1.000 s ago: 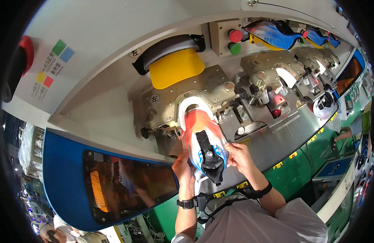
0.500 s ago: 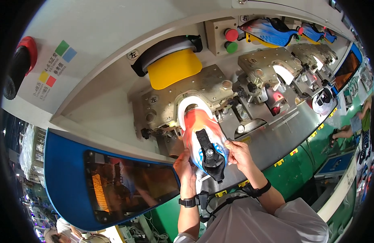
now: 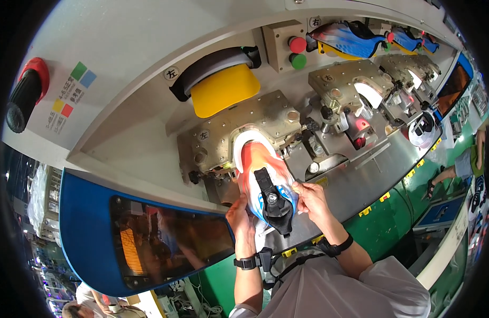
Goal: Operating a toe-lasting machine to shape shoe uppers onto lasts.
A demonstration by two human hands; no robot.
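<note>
An orange, white and blue shoe upper (image 3: 254, 157) with a black strap and round dial (image 3: 272, 199) lies toe-forward at the leftmost metal clamp station (image 3: 244, 114). Its toe end meets a white U-shaped pad (image 3: 239, 147) in the clamp's recess. My left hand (image 3: 239, 217) is closed on the upper's left edge, near the heel. On the opposite edge, my right hand (image 3: 311, 199) pinches the material between thumb and fingers. The underside of the upper is hidden, and so are some fingertips of my left hand.
A yellow flap (image 3: 226, 91) under a grey curved form hangs above the clamp. Beside it is a box with red and green buttons (image 3: 297, 53). More clamp stations (image 3: 348, 85) and a blue upper on a form (image 3: 356, 41) stand right. A blue-framed dark panel (image 3: 170, 238) borders the left.
The upper's toe has shifted slightly forward, and the dark gap inside the white pad looks smaller. Both hands keep their hold on the edges. The view has shifted a little.
</note>
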